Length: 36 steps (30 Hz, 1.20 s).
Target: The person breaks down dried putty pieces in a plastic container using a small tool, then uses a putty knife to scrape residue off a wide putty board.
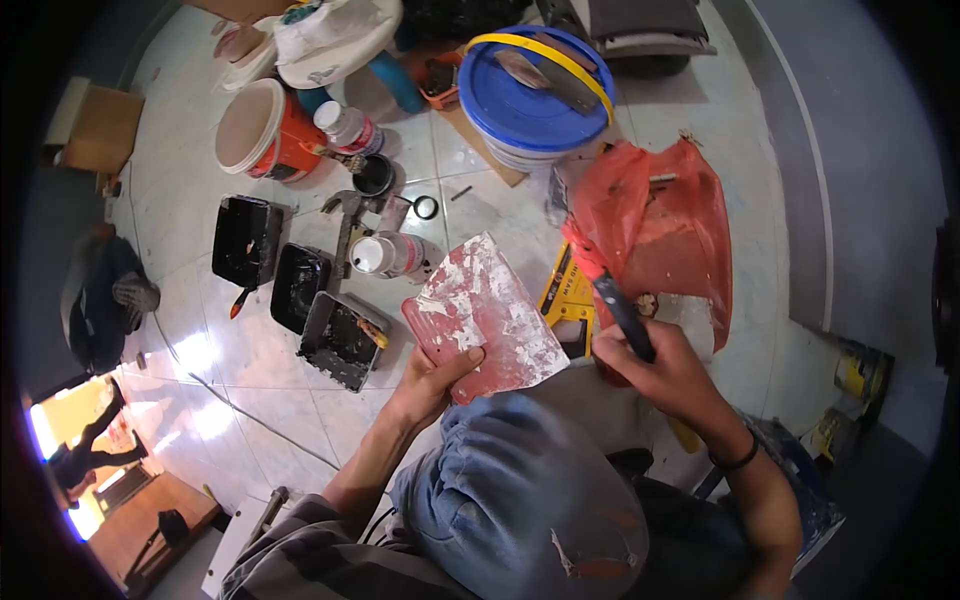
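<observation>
My left hand grips a flat red plastic spreader smeared with dried white putty, thumb on its face. My right hand is closed round a tool with a black handle and red end; its tip blends into the red plastic bag behind, so I cannot tell its exact kind. Between the two hands lies a yellow package marked as a hand saw. Just beyond the spreader, a white bottle stands on the tiled floor.
Black trays with dark paint stand to the left, near a hammer. Farther back are an orange bucket, a brush and a white bucket with a blue lid. A cable crosses the floor. A wall runs along the right.
</observation>
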{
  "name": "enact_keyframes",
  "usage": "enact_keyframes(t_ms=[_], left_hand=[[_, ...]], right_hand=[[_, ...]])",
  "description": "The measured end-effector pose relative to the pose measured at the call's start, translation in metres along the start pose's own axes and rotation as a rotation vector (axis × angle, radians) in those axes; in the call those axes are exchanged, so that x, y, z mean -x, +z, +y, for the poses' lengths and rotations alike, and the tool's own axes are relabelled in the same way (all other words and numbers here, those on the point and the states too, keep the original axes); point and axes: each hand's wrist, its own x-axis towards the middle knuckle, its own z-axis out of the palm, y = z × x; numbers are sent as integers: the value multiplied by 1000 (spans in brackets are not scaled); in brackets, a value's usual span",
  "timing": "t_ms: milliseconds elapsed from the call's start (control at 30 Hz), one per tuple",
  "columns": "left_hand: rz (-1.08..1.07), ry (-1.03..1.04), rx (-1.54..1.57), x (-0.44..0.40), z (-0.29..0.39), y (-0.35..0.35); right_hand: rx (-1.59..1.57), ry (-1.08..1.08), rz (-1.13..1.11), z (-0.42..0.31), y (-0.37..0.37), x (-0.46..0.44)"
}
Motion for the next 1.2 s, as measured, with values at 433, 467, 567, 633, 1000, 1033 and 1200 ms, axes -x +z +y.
enact_keyframes(t_ms=[433,467,567,633,1000,1033,1200], left_hand=[[13,1091,-1218,-10,25,7],[-79,1077,-1519,-11,32,7],[-169,997,-1346,-21,25,4],[-91,732,-1096,-19,13,1],[155,193,221,-25,7,-9],[147,175,232,-25,8,-11],[142,170,220,-19,9,-5]], right_hand=[[-475,527,-328,-20,-3,-6],[-494,539,-355,-21,-2,-7],[-515,560,-356,-35,-7,-7],[-514,567,-352,-35,-7,-8],[963,-131,-51,-54,-35,46],[1002,-140,-46,-55,-33,48],[1001,-170,-32,-59,-33,53]])
